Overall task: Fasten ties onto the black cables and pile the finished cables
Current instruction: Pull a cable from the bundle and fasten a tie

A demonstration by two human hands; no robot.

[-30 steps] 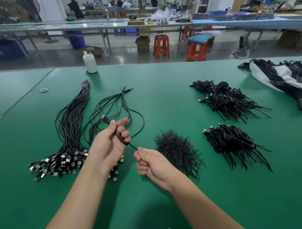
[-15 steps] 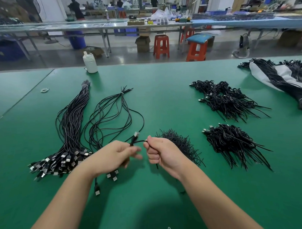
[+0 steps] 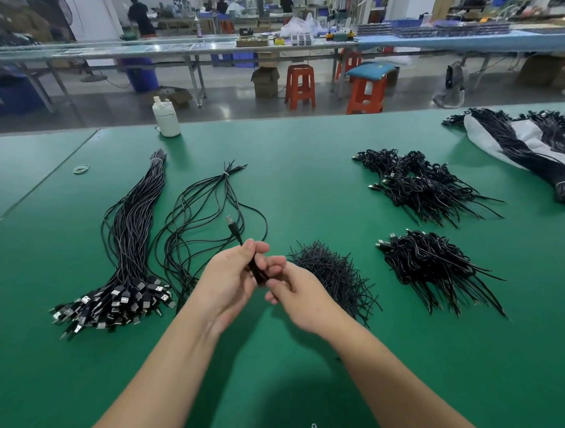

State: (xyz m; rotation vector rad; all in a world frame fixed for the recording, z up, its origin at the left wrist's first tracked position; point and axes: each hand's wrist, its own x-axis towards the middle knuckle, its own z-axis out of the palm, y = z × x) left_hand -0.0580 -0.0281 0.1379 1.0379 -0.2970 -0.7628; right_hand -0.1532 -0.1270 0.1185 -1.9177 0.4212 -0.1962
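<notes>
My left hand grips a folded black cable, whose plug end sticks up above the fingers. My right hand meets it from the right, fingertips pinching the same cable. A heap of black ties lies just right of my hands. A thick bundle of untied cables with USB plugs lies to the left, and a looser bundle lies beside it. Two piles of tied cables lie to the right, one near and one farther back.
A white bottle stands at the green table's far edge. A rubber band lies far left. More cable bundles on a white sheet fill the far right corner. Stools and workbenches stand beyond the table.
The cable has been folded into a short bunch. My hands came together and rose slightly, and the plug end now points upward above my left hand.
</notes>
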